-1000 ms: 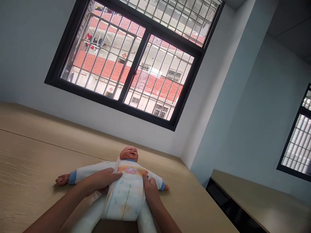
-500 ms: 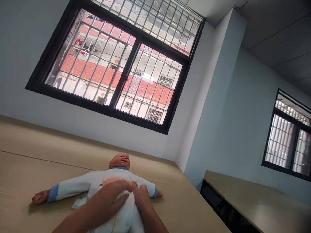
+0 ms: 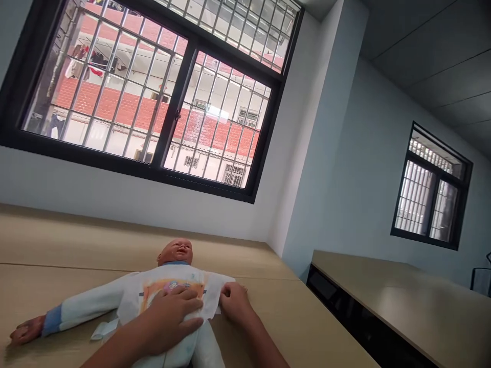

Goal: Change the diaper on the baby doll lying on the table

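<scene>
A baby doll (image 3: 176, 252) lies on its back, in a white suit with blue cuffs and collar. Spread over its chest is a white disposable diaper (image 3: 153, 284) with an orange printed front. My left hand (image 3: 172, 313) rests flat on the print, fingers stretched out. At the diaper's right edge, my right hand (image 3: 235, 301) has its fingers closed on the white side flap, near the doll's arm. Part of the print and the doll's lower body are hidden by my left hand and forearm.
A pale blue-white scrap (image 3: 105, 329) lies beside the doll's left-side sleeve. The wooden table (image 3: 276, 306) reaches back to the wall under a barred window (image 3: 169, 112). Another table (image 3: 383, 291) stands at the right, across a gap.
My right hand has moved outward to the right, and the diaper's side now lies spread wider. My left hand has flattened on the print. The camera view has shifted.
</scene>
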`<action>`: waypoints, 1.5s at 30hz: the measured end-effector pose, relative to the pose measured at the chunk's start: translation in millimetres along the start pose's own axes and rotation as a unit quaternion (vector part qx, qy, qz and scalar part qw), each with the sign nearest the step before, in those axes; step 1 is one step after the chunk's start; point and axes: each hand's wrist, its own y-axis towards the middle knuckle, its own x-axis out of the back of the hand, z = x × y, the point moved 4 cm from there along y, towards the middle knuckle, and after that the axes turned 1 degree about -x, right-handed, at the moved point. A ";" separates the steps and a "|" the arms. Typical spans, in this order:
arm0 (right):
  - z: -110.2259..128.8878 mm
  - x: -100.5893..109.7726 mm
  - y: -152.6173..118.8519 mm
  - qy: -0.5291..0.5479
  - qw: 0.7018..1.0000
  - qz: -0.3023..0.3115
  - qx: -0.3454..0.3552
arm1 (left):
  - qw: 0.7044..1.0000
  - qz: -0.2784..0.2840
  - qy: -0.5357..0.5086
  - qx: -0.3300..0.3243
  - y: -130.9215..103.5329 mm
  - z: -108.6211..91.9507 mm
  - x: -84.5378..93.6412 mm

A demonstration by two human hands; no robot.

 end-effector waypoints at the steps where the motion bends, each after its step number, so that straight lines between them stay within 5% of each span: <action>1: 1.6 -0.5 -2.2 -0.009 1.000 -0.001 0.002 | 1.000 -0.006 0.021 0.009 6.2 -2.4 -0.2; 8: 8.2 -12.7 -10.6 -0.128 0.990 0.046 0.044 | 0.994 -0.019 0.089 0.053 37.5 -7.1 -6.6; 13: 2.5 -19.9 -8.4 -0.164 0.985 0.048 0.004 | 0.994 -0.043 0.101 -0.021 34.2 -8.3 -15.3; 20: -0.3 -24.3 -3.9 -0.041 0.999 0.001 -0.004 | 0.993 -0.035 0.092 -0.059 28.4 -10.6 -18.9; 26: -7.7 -19.9 -0.2 0.103 0.980 0.089 -0.142 | 0.994 -0.035 0.094 -0.033 26.5 -12.5 -14.6; 38: -9.2 -8.2 -1.9 0.183 0.961 0.169 -0.118 | 0.990 -0.020 0.131 0.046 40.6 -14.5 -15.3; 45: -9.3 -6.0 -1.5 0.240 0.952 0.170 -0.090 | 0.985 0.001 0.088 0.151 38.6 -4.2 -16.8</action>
